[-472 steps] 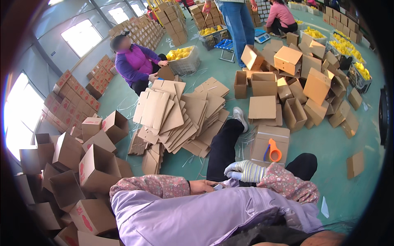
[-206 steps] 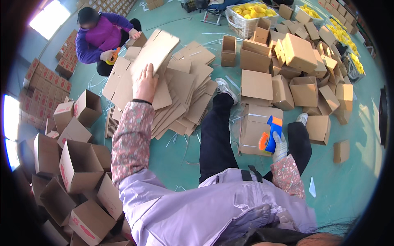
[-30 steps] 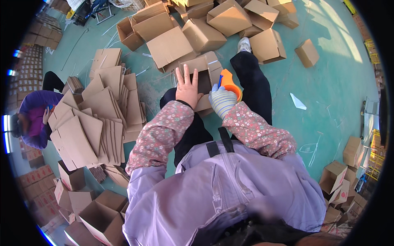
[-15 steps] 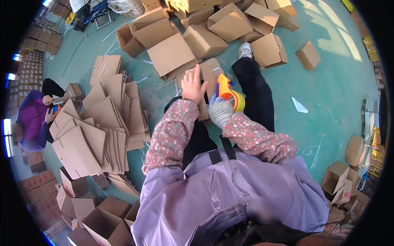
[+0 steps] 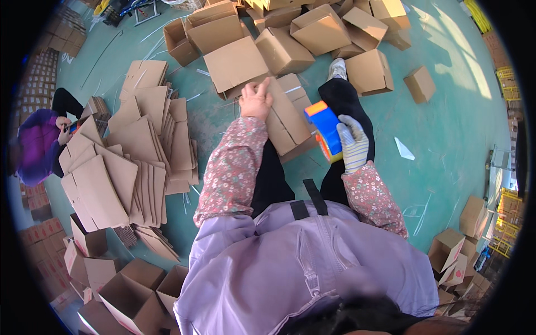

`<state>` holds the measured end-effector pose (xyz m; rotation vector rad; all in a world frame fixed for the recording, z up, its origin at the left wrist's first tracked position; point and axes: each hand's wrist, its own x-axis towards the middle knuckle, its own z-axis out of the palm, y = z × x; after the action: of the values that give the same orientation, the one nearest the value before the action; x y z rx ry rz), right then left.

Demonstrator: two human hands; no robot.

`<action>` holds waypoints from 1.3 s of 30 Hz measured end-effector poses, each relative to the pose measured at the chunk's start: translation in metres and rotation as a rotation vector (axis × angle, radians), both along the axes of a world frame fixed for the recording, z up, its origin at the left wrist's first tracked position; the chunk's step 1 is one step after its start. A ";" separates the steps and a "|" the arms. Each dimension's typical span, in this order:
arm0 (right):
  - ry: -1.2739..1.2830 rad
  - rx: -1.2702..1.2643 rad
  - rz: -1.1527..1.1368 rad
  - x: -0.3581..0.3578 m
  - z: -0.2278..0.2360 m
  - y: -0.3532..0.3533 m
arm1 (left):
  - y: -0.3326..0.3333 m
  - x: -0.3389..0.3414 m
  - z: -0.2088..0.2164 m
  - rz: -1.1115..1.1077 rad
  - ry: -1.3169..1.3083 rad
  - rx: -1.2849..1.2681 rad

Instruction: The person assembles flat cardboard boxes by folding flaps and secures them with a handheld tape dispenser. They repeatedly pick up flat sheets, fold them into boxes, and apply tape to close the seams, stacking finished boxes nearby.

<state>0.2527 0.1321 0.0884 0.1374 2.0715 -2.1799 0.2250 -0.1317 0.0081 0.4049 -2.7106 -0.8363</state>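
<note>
A closed cardboard box (image 5: 286,120) sits tilted between my legs, its flaps meeting along a seam. Bare and with bent fingers, my left hand (image 5: 255,101) grips the far left edge of this box. My right hand (image 5: 353,142), in a striped grey glove, is closed around a blue and orange tape dispenser (image 5: 325,128). The dispenser is held just right of the box, above my right leg, apart from the cardboard. Part of its tape roll is hidden by the blue body.
Flattened cartons (image 5: 142,145) lie stacked on the left. Several formed boxes (image 5: 234,64) crowd the far side, and one small box (image 5: 420,84) stands at the far right. Open boxes (image 5: 134,298) stand near left. A co-worker in purple (image 5: 42,142) sits at the far left.
My right hand has drawn the tape dispenser right, away from the box, and turned it. My left hand has gone from outstretched fingers to bent ones on the box's edge. The box has turned.
</note>
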 end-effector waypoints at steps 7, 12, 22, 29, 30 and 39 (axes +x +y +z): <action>-0.005 0.009 0.126 0.004 -0.007 -0.033 | 0.014 -0.016 -0.006 0.107 -0.017 -0.088; -0.189 0.146 0.243 0.007 -0.026 -0.024 | 0.011 -0.015 -0.008 0.137 -0.007 -0.095; -0.255 -0.257 0.166 -0.001 0.044 0.002 | 0.030 -0.028 -0.023 0.348 0.030 -0.199; -0.164 -0.400 0.169 -0.046 0.062 -0.007 | 0.023 -0.026 -0.031 0.373 0.027 -0.277; -0.169 -0.392 0.145 -0.043 0.064 -0.012 | 0.021 -0.020 -0.029 0.388 -0.009 -0.259; -0.329 -0.260 0.202 -0.031 0.067 -0.046 | 0.017 -0.004 -0.013 0.625 -0.062 -0.327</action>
<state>0.2213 0.0859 0.1549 0.2306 1.5460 -2.1123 0.2206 -0.1149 -0.0047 1.1248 -2.4630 -0.2073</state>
